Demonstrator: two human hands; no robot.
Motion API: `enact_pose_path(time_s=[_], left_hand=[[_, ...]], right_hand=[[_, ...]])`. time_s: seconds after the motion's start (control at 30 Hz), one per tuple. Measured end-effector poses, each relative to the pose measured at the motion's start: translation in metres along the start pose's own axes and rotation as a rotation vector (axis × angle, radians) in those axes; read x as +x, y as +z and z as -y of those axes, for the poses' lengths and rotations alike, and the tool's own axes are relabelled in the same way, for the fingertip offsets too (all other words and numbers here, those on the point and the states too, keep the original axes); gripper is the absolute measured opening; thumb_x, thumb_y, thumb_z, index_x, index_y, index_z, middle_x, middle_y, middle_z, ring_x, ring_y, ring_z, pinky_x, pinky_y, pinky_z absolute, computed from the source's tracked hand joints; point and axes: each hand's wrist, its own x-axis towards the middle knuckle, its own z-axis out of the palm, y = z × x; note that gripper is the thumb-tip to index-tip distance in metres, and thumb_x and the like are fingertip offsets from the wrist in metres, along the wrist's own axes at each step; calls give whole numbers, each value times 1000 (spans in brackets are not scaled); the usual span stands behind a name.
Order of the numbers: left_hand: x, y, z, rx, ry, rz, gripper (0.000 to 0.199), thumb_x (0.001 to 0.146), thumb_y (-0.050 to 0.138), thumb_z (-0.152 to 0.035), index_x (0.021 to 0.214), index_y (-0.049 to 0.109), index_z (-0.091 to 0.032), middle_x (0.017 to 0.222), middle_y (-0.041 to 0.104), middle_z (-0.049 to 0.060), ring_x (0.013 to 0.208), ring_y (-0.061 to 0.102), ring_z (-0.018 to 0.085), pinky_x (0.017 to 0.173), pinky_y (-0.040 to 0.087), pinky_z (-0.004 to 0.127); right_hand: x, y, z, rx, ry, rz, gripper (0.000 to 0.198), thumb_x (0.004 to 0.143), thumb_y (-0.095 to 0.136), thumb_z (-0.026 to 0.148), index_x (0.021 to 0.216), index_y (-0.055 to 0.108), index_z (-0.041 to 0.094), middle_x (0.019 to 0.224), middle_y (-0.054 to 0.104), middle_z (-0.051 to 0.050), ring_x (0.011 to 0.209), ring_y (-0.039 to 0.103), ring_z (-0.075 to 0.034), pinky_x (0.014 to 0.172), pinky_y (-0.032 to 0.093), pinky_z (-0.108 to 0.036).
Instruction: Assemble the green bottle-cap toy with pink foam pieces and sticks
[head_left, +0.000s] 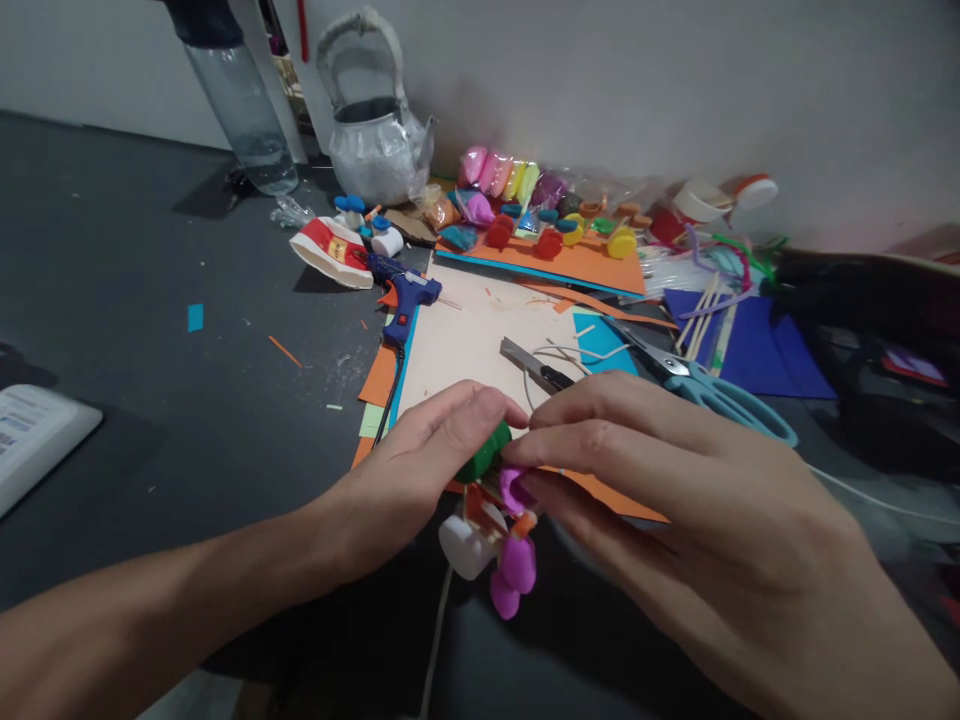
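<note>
Between my hands is a small handmade craft model, held over the near edge of the paper. It has a green ridged piece, a white round cap, thin sticks, orange bits and magenta clay lobes. My left hand is closed around the green part from the left. With thumb and fingertips, my right hand pinches a curled magenta clay piece at the model's right side. My fingers hide part of the model. Just beyond them, a utility knife lies on the cream paper.
Left of the paper lies a blue glue gun. Scissors rest at right, near sticks and blue sheets. Behind stand a kettle, a water bottle, packed clay and small clay models on orange card.
</note>
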Motion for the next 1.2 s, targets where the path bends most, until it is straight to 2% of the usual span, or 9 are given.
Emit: enact_pose_path(time_s=[0.23, 0.37, 0.57, 0.73, 0.93, 1.2], left_hand=[[0, 1, 1, -6, 4, 5, 41, 91, 53, -59, 93, 69, -20, 84, 65, 3, 73, 61, 16, 65, 48, 23], [-1, 0, 1, 5, 5, -11, 43, 91, 52, -59, 97, 69, -20, 79, 65, 3, 67, 59, 15, 60, 46, 22], [-4, 4, -6, -3, -25, 17, 39, 90, 54, -59, 99, 66, -22, 70, 65, -1, 59, 62, 12, 56, 47, 20], [-8, 10, -10, -76, -39, 13, 29, 91, 57, -52, 91, 62, -23, 69, 61, -4, 56, 61, 10, 54, 48, 18], [-7, 11, -8, -86, -62, 53, 28, 92, 55, -51, 90, 58, -24, 67, 61, -4, 49, 61, 11, 50, 49, 20], [-6, 9, -11, 56, -39, -10, 34, 90, 57, -56, 89, 60, -22, 71, 61, -4, 60, 60, 10, 57, 49, 18]], right_hand=[[2, -6, -1, 54, 34, 13, 12, 95, 56, 28, 99, 68, 27, 96, 71, -3, 84, 67, -17, 67, 53, -27], [4, -10, 1, 76, 134, 19, 18, 95, 56, 35, 84, 67, 26, 80, 69, -3, 72, 65, -17, 55, 48, -27], [6, -5, 0, 164, 246, 85, 23, 92, 58, 32, 71, 61, 23, 77, 65, -2, 72, 60, -16, 58, 47, -27], [7, -1, 2, 204, 320, 106, 25, 91, 57, 28, 66, 55, 23, 70, 62, 0, 64, 56, -14, 53, 43, -26], [3, 1, 4, 190, 349, 96, 23, 87, 61, 24, 65, 55, 23, 68, 61, 1, 59, 54, -12, 49, 39, -25], [5, 1, 9, 88, 323, 85, 20, 87, 60, 18, 67, 58, 22, 71, 62, 1, 68, 57, -14, 57, 41, -26]])
